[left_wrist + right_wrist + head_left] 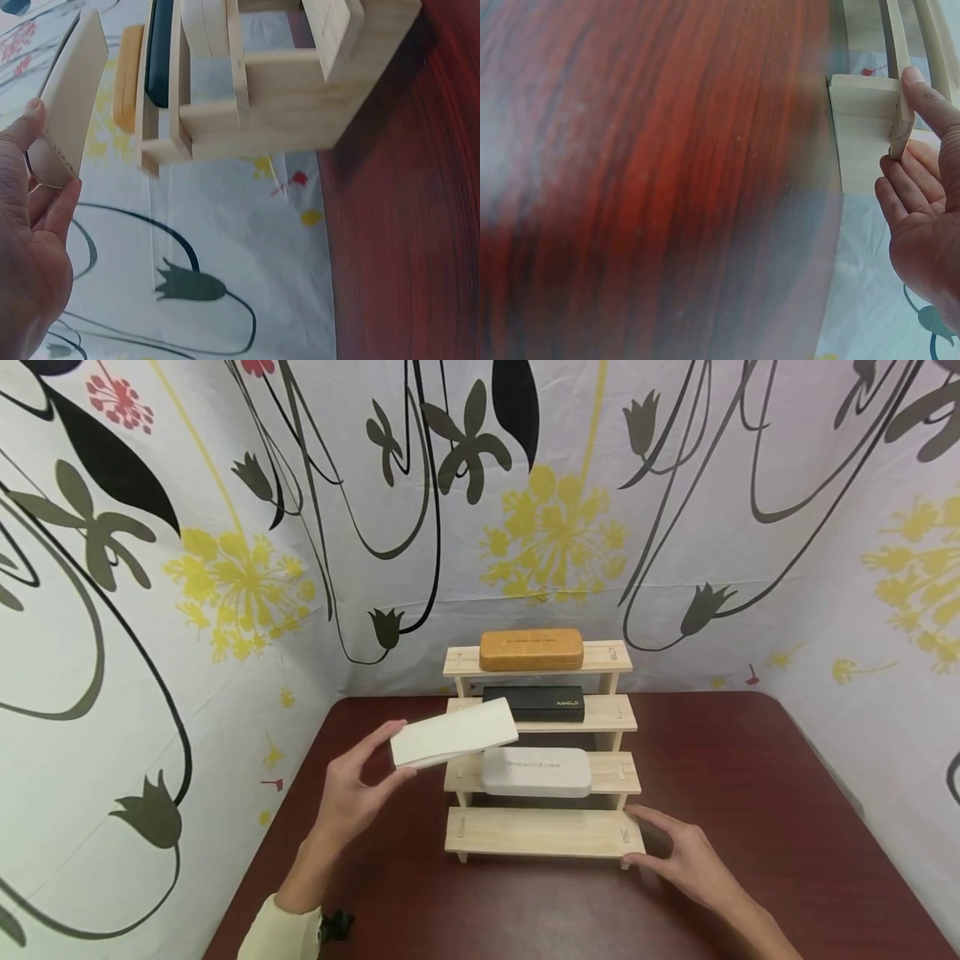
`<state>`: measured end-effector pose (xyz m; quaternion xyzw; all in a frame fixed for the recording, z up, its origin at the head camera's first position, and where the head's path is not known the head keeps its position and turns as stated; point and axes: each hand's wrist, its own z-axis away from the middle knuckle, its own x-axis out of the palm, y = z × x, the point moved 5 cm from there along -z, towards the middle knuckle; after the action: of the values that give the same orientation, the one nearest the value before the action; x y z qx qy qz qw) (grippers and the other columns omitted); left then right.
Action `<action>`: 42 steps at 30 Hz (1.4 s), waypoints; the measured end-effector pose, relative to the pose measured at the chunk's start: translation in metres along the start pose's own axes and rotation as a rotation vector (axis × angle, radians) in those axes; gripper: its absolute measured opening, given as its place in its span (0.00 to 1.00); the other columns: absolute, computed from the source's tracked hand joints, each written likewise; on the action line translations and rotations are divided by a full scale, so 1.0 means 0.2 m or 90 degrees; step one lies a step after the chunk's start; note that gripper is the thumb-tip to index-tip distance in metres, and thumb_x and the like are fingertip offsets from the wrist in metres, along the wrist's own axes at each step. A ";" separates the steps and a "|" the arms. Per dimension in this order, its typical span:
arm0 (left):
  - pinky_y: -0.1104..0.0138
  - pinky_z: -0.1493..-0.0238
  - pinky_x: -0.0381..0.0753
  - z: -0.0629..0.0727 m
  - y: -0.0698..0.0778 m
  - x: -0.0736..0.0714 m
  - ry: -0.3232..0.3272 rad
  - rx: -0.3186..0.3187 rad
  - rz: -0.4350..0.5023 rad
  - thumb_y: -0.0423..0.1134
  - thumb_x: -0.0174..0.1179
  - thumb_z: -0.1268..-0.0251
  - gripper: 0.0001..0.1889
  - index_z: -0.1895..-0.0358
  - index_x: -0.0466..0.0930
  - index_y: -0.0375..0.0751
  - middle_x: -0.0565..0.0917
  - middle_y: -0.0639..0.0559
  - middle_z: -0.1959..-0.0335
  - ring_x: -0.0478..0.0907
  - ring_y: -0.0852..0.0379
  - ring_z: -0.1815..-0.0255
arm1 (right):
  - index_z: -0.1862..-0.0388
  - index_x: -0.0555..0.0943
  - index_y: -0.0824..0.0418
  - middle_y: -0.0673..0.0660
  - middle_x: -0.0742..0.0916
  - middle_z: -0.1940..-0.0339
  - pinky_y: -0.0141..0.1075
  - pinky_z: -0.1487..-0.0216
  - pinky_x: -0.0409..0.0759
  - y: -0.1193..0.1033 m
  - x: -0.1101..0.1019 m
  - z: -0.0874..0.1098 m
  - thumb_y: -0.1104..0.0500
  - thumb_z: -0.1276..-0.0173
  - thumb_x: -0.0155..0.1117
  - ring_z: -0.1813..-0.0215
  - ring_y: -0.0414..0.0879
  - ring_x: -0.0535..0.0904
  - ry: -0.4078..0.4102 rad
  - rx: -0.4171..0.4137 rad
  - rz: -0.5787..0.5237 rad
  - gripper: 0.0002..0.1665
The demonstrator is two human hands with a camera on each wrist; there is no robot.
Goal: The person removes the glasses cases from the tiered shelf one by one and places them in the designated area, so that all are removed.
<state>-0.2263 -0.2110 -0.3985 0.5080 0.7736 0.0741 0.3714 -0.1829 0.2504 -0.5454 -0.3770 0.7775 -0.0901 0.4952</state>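
Note:
In the head view my left hand (351,802) pinches a cream eyeglass case (453,732) by its left end, thumb on one side and fingers on the other. It is held tilted in the air, in front of the left part of a stepped wooden stand (540,832). The left wrist view shows the same case (79,97) in my fingers, apart from the stand. My right hand (693,864) grips the right end of the lowest step; in the right wrist view its thumb and fingers pinch the board's end (901,124).
An orange case (531,650) lies on the top step, a black case (534,703) below it, and a white case (536,772) on the third step. The stand is on a dark red table (750,777). Flower-printed cloth (675,527) surrounds the table. A small black object (339,925) lies near my left sleeve.

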 end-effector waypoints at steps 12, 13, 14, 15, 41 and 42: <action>0.72 0.30 0.75 0.00 -0.12 -0.10 0.042 -0.024 -0.043 0.27 0.82 0.47 0.36 0.31 0.81 0.36 0.86 0.46 0.36 0.83 0.49 0.35 | 0.36 0.86 0.56 0.55 0.91 0.44 0.11 0.42 0.68 0.00 -0.01 -0.01 0.50 0.55 0.93 0.45 0.55 0.89 -0.006 0.007 -0.005 0.45; 0.72 0.31 0.75 0.00 -0.13 -0.11 0.047 -0.024 -0.046 0.27 0.82 0.47 0.36 0.31 0.82 0.36 0.86 0.46 0.37 0.83 0.49 0.36 | 0.35 0.86 0.56 0.55 0.91 0.44 0.11 0.42 0.68 0.00 -0.01 -0.01 0.50 0.55 0.93 0.45 0.55 0.89 -0.007 0.008 -0.005 0.45; 0.73 0.31 0.75 0.00 -0.14 -0.12 0.050 -0.024 -0.049 0.27 0.82 0.48 0.36 0.32 0.82 0.35 0.86 0.45 0.37 0.84 0.49 0.36 | 0.35 0.86 0.56 0.55 0.91 0.44 0.11 0.42 0.68 0.00 -0.01 -0.01 0.51 0.55 0.93 0.45 0.55 0.89 -0.007 0.008 -0.006 0.45; 0.73 0.32 0.75 0.00 -0.15 -0.12 0.053 -0.027 -0.050 0.27 0.82 0.48 0.36 0.32 0.82 0.35 0.87 0.45 0.37 0.84 0.49 0.37 | 0.35 0.86 0.56 0.55 0.91 0.44 0.11 0.42 0.68 0.00 0.00 -0.01 0.51 0.55 0.93 0.45 0.55 0.89 -0.007 0.008 -0.007 0.45; 0.80 0.40 0.75 0.06 -0.39 -0.21 0.097 -0.101 -0.117 0.28 0.82 0.46 0.32 0.35 0.84 0.35 0.88 0.42 0.41 0.85 0.52 0.42 | 0.35 0.86 0.57 0.55 0.91 0.44 0.12 0.40 0.67 0.01 0.00 0.01 0.51 0.55 0.93 0.44 0.55 0.88 0.003 0.006 -0.016 0.45; 0.81 0.41 0.75 0.06 -0.40 -0.21 0.101 -0.103 -0.122 0.29 0.82 0.46 0.32 0.35 0.84 0.35 0.88 0.43 0.41 0.85 0.53 0.42 | 0.35 0.86 0.57 0.54 0.91 0.44 0.12 0.40 0.67 0.01 0.00 0.01 0.51 0.55 0.93 0.44 0.54 0.88 0.004 0.006 -0.017 0.45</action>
<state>-0.2680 -0.2873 -0.4265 0.3927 0.8369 0.1406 0.3544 -0.1820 0.2517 -0.5467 -0.3844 0.7735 -0.1015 0.4935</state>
